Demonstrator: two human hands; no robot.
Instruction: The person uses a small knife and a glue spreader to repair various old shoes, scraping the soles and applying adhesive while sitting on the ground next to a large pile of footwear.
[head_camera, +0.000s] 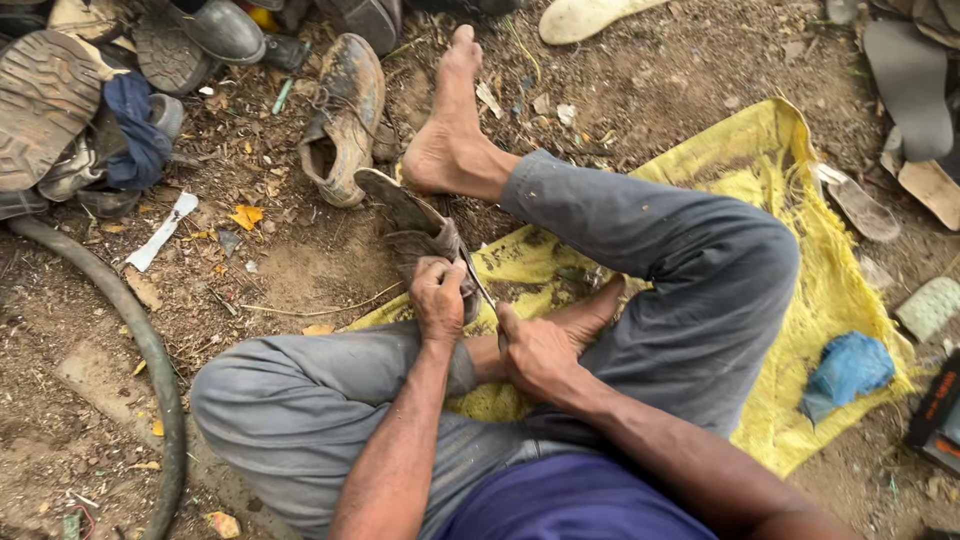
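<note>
Seated on a frayed yellow woven sack (800, 250) spread over bare dirt, a person in grey trousers works on a worn, mud-caked brown shoe (415, 225) at the centre of the frame. The left hand (440, 298) is closed in a tight fist around the shoe's crumpled upper, pinning it just above the left knee; the sole end sticks out above that hand toward the upper left, so the shoe's long axis runs diagonally from the fist up toward the bare foot (450, 120) stretched out at top centre. The right hand (535, 350) sits just to the lower right of the shoe, fingers curled shut around the handle of a thin metal blade (478, 278). The blade slants up and to the left from that hand, its upper end meeting the shoe beside the left thumb. The left hand is the one on the shoe; the right touches it only through the blade.

Whether the edge has entered the material cannot be told from this angle.

A second muddy brown shoe (345, 120) lies on its side at upper left of centre, near a heap of discarded dark footwear (90, 90) in the top-left corner. A black rubber hose (150, 350) curves down the left side, and a crumpled blue cloth (848, 370) rests on the sack at lower right.
</note>
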